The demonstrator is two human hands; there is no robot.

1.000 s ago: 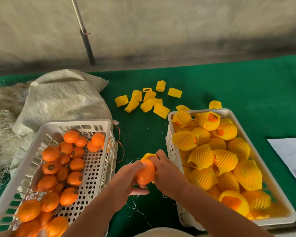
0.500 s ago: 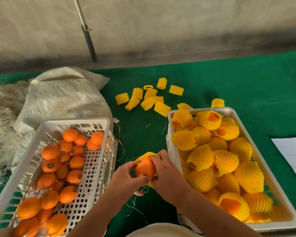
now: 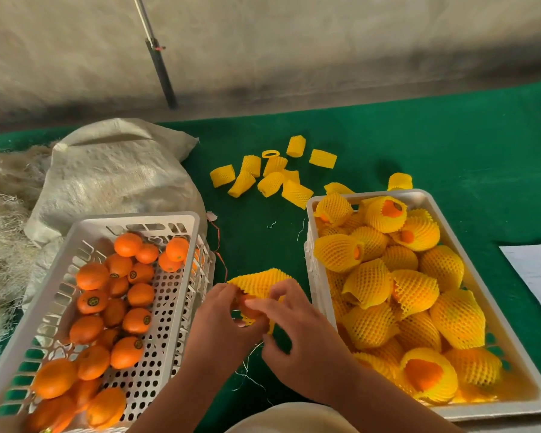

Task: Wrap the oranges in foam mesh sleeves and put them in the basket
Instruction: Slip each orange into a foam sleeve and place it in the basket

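Hands [image 3: 263,320] round sleeve [image 3: 260,281] (crosswise)

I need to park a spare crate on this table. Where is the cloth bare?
Bare green cloth lies beyond the right basket, right of the loose sleeves. The strip between the left basket and the right basket is narrow, with both hands at its near end.

A green cloth [image 3: 419,145] covers the work surface. A pale woven sack [image 3: 106,176] lies at the left rear, with a mass of tangled straw-coloured fibre [image 3: 3,229] beside it at the left edge. A white sheet of paper [image 3: 535,276] lies flat at the right edge. A dark pole [image 3: 161,68] leans against the grey wall [image 3: 325,42] behind.
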